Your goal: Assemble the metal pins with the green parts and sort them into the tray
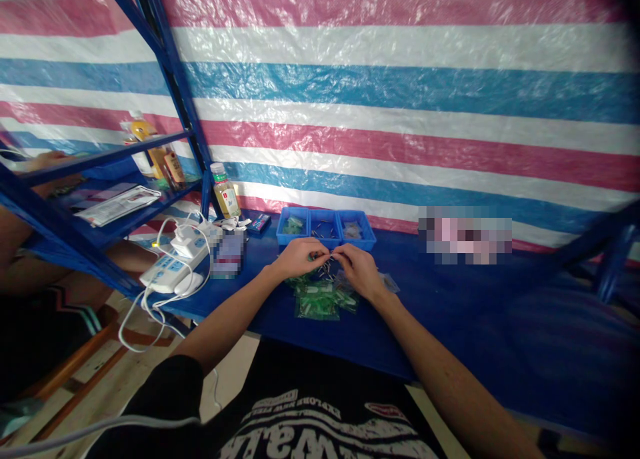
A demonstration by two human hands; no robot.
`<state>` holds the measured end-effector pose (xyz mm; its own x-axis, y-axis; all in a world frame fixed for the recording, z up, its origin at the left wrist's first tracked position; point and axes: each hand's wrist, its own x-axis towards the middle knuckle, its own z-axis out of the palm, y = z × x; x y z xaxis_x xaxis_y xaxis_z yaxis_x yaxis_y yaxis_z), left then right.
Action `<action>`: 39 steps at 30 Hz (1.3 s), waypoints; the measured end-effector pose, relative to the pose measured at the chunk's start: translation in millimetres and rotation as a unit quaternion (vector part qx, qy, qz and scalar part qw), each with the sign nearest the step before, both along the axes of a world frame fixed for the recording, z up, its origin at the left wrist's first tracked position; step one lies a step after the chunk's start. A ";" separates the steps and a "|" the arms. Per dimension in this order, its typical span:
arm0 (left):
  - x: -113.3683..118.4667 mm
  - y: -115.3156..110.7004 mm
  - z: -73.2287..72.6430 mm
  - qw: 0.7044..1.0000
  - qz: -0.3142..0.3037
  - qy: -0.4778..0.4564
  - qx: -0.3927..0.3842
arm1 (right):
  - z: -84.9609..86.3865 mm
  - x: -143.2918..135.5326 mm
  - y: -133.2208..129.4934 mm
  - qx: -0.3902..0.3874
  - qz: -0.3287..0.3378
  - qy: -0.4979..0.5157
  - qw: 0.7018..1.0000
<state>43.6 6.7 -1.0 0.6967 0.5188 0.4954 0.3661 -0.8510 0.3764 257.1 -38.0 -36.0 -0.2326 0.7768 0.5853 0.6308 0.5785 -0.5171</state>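
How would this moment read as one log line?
Left hand: pinched, contents unclear; Right hand: pinched, beside left; Nearer wearer: green transparent plastic packets; Beyond hands: blue rectangular plastic bins

Holds left hand (299,258) and right hand (356,267) close together, just beside small shiny pieces (326,270) and green packets (319,302) on a blue desk (440,306), near three blue bins (358,244).

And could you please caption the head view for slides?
Left hand and right hand close together between green packets and blue bins.
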 end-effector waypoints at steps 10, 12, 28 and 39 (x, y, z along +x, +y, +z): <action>-0.4 2.1 -3.1 1.000 0.017 0.011 -0.024 | -0.6 2.8 0.8 -0.010 -0.021 -0.012 1.000; -0.3 2.5 -3.9 0.999 0.017 0.012 -0.026 | 0.1 2.9 1.0 -0.007 -0.022 -0.015 1.000; -1.1 3.6 -2.5 0.999 0.031 0.009 -0.027 | 0.0 6.0 2.5 -0.006 -0.031 -0.017 0.999; -1.5 3.6 -1.5 0.999 0.038 0.000 -0.030 | 3.3 7.5 2.0 0.001 -0.055 -0.029 0.998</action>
